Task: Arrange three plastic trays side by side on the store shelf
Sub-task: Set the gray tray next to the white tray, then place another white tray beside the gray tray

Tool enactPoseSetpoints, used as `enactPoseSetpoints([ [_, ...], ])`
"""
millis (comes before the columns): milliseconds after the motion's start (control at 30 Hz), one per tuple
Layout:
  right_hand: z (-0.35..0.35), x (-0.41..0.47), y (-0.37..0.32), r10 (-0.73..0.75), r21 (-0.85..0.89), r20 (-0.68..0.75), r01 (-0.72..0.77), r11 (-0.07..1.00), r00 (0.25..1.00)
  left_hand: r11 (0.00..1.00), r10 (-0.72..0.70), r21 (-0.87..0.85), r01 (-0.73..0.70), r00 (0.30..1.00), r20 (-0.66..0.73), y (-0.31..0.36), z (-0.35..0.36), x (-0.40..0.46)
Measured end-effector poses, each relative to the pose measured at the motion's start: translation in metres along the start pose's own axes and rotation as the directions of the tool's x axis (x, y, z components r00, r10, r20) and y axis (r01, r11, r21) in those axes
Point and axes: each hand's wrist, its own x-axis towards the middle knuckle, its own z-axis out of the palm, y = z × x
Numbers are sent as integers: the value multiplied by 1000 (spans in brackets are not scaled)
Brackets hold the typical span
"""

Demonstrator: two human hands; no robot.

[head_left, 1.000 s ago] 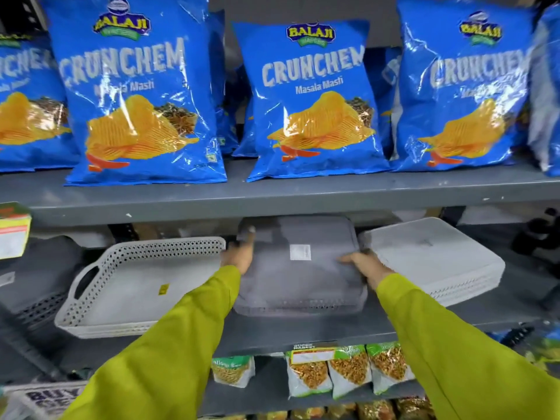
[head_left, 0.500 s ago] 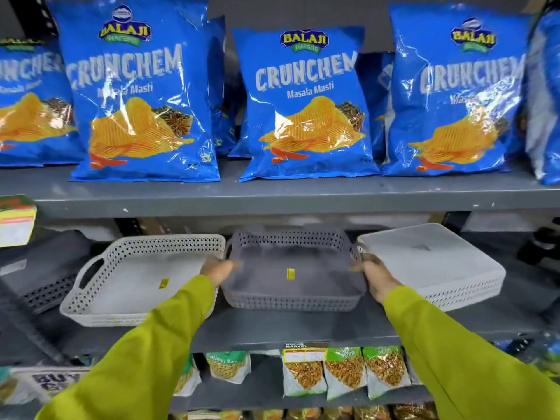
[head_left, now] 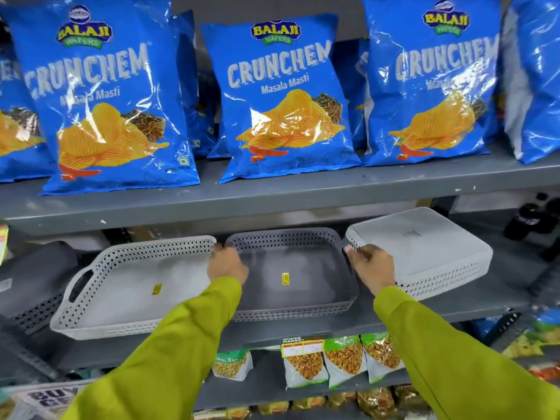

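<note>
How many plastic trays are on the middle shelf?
3: a white tray at left, a grey tray in the middle between both hands, and an upside-down white tray at right.

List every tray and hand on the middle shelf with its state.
White tray: right side up, flat on the shelf, leftmost.
Grey tray: right side up, in the middle.
Right tray: upside down, rightmost.
Left hand: grip on the grey tray's left rim.
Right hand: grip on its right rim.
</note>
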Motion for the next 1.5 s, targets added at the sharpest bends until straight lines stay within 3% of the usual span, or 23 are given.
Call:
enactPoseSetpoints([
  [67, -19, 16, 3, -55, -4, -66, 55, 998, 996, 984, 111, -139, -110, 994, -5, 34, 9, -3],
  [133, -50, 40, 16, -61, -19, -93, 60, 998, 994, 921, 156, -370, -121, 986, 67, 79, 25, -9],
  [200, -78, 64, 35, -50, -59, -116, 43, 997, 992, 860, 204, -498, -111, 970, 135, 119, 42, -18],
  [300, -129, 100, 75, -23, -177, -124, 0, 984, 992, 819, 293, -564, -107, 923, 249, 183, 77, -40],
  [400, -167, 130, 123, 132, -220, -54, -141, 965, 990, 791, 333, -599, -122, 907, 255, 234, 106, -60],
  [500, -177, 181, 189, 228, -219, 51, -212, 953, 972, 759, 314, -650, -44, 899, 306, 259, 126, -64],
  [667, -189, 204, 199, 395, -152, 271, -367, 918, 878, 723, 190, -667, 181, 876, 443, 271, 180, -35],
  [767, -181, 237, 245, 385, -195, 388, -333, 922, 838, 613, 82, -732, 296, 898, 432, 282, 150, -49],
  [867, -193, 226, 228, 373, -149, 426, -342, 928, 825, 510, 34, -768, 387, 883, 468, 286, 138, -48],
  [933, -202, 211, 203, 339, -56, 404, -346, 936, 850, 489, 67, -783, 384, 879, 472, 290, 128, -50],
  [1000, -205, 213, 190, 284, 153, 382, -363, 919, 880, 463, 65, -818, 341, 908, 415, 292, 121, -49],
  [1133, -211, 207, 158, 285, 603, 249, -379, 702, 926, 136, 16, -950, 281, 958, 286, 289, 110, -51],
  [1267, -220, 194, 159, 342, 736, 225, -389, 554, 912, 28, 0, -971, 237, 972, 237, 278, 107, -49],
  [1367, -225, 180, 162, 267, 713, 374, -460, 529, 888, 138, -30, -931, 337, 941, 336, 258, 143, -18],
  [1433, -223, 176, 170, 280, 635, 468, -539, 554, 838, 310, -68, -854, 417, 906, 418, 246, 153, -11],
  [1500, -220, 175, 182, 284, 553, 498, -553, 623, 819, 550, -34, -755, 358, 912, 408, 246, 139, -29],
])
